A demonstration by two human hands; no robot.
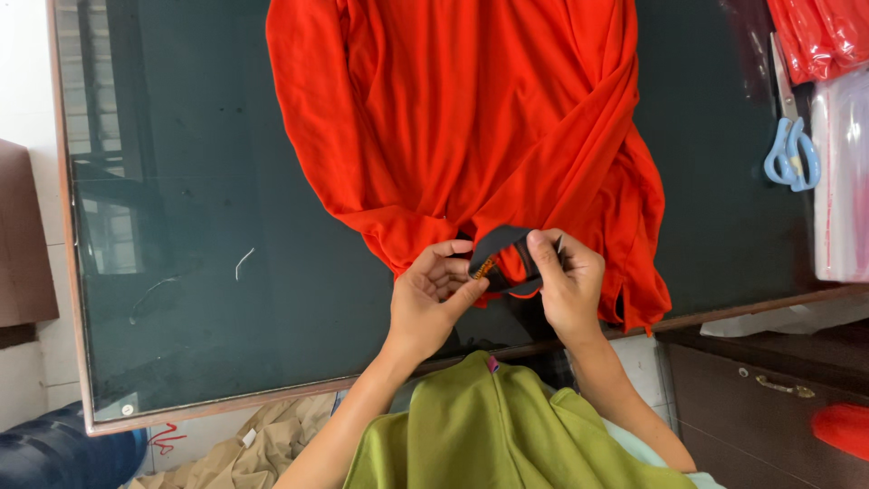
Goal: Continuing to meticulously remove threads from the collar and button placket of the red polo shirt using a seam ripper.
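Observation:
An orange-red garment [471, 118] lies spread on a dark glass tabletop [199, 244], its lower part bunched near the front edge. My left hand [434, 294] and my right hand [566, 281] meet at that bunched part. Both pinch a black collar band [501, 243] of the garment, which loops between them. My left thumb and fingers press the band's left end, where a small orange-yellow bit shows. My right thumb holds the band's right end against the cloth.
Blue-handled scissors [790, 149] lie at the table's right side beside clear plastic bags [842, 181]. More red fabric in plastic [819, 36] sits top right. A short white thread [244, 261] lies left. Brown paper [244, 448] lies on the floor.

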